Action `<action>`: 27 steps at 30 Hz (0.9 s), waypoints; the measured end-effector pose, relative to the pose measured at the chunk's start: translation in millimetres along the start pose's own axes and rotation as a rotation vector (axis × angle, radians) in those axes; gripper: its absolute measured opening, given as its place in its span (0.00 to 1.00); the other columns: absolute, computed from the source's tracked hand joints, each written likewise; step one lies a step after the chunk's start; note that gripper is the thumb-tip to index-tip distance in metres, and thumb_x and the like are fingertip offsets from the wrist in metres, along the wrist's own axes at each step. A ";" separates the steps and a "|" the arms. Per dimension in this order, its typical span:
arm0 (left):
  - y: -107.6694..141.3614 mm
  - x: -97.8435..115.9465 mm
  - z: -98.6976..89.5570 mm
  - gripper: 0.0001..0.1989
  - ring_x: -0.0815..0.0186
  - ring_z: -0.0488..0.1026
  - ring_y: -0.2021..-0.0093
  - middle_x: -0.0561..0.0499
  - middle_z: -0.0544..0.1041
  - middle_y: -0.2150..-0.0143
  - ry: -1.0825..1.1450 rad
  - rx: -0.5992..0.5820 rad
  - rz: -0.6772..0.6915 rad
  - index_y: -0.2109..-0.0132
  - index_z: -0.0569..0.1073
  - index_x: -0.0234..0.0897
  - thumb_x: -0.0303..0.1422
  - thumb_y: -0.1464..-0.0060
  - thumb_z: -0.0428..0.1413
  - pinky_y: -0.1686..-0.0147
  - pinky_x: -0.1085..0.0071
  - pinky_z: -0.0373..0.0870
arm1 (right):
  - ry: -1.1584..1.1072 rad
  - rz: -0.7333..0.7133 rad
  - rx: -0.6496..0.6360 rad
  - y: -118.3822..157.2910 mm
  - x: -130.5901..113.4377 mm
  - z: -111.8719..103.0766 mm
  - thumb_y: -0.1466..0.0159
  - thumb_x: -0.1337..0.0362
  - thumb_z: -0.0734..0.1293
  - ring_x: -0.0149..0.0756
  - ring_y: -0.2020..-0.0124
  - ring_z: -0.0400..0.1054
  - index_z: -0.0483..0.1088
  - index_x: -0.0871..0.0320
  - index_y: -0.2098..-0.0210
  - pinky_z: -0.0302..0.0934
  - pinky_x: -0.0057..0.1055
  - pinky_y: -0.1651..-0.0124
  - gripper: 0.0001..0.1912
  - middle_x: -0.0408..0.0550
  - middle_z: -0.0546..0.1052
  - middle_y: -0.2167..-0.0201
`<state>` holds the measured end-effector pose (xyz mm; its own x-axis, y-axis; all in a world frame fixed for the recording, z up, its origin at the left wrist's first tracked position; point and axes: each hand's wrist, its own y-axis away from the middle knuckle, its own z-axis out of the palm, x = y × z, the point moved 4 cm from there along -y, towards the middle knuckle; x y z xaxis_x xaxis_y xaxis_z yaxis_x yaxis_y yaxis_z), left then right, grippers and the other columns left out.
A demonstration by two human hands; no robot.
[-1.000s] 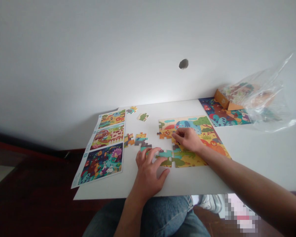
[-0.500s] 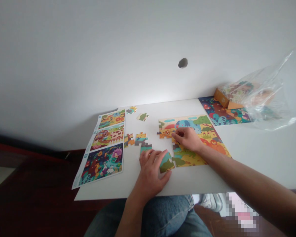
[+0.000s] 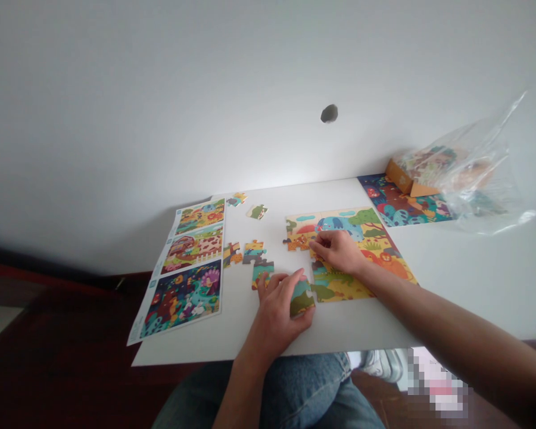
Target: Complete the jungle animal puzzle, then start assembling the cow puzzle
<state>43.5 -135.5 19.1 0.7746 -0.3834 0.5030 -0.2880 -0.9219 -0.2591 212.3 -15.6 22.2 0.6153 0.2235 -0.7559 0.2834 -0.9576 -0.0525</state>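
Note:
My left hand curls around a green and blue puzzle piece, thumb at its near right side and index finger over its top. That piece touches or nearly touches the lower left corner of the partly joined animal puzzle. My right hand is closed in a pinch at the puzzle's left edge, beside the leopard piece; the fingers partly hide the puzzle piece under their tips. Left of my left hand, a river piece lies below a yellow and grey piece.
Loose pieces lie farther off: a leopard-patterned piece, a green piece and a yellow one. A picture sheet overhangs the white table's left edge. Back right are a dark puzzle, an orange box and a plastic bag.
My left hand has slid slightly to the right around the green and blue piece, uncovering more of the river piece. My right hand stays almost in place.

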 end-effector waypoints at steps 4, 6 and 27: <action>-0.7 -0.3 -0.1 0.24 0.54 0.70 0.45 0.45 0.77 0.47 -0.018 0.012 0.017 0.40 0.67 0.41 0.33 0.44 0.59 0.34 0.45 0.52 | 0.018 -0.048 -0.005 -0.4 1.0 1.5 0.36 0.55 0.63 0.29 0.79 0.59 0.68 0.58 0.79 0.50 0.28 0.73 0.18 0.42 0.71 0.82; -1.3 0.0 0.1 0.24 0.54 0.69 0.43 0.44 0.76 0.45 -0.013 -0.006 0.040 0.39 0.67 0.40 0.33 0.42 0.58 0.35 0.45 0.54 | 0.029 -0.059 -0.002 -0.6 1.5 1.7 0.36 0.55 0.63 0.29 0.79 0.59 0.67 0.58 0.79 0.50 0.28 0.73 0.19 0.42 0.71 0.82; -2.9 9.4 5.7 0.09 0.59 0.66 0.36 0.47 0.76 0.42 0.064 -0.103 0.098 0.57 0.76 0.41 0.26 0.36 0.51 0.32 0.42 0.47 | 0.046 -0.017 -0.004 0.1 -2.2 1.1 0.37 0.56 0.64 0.29 0.78 0.61 0.69 0.58 0.79 0.51 0.28 0.72 0.17 0.43 0.72 0.81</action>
<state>54.8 -136.1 19.9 0.7035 -0.4712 0.5320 -0.4190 -0.8797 -0.2251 210.2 -16.4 23.1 0.6439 0.2481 -0.7238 0.2972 -0.9528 -0.0622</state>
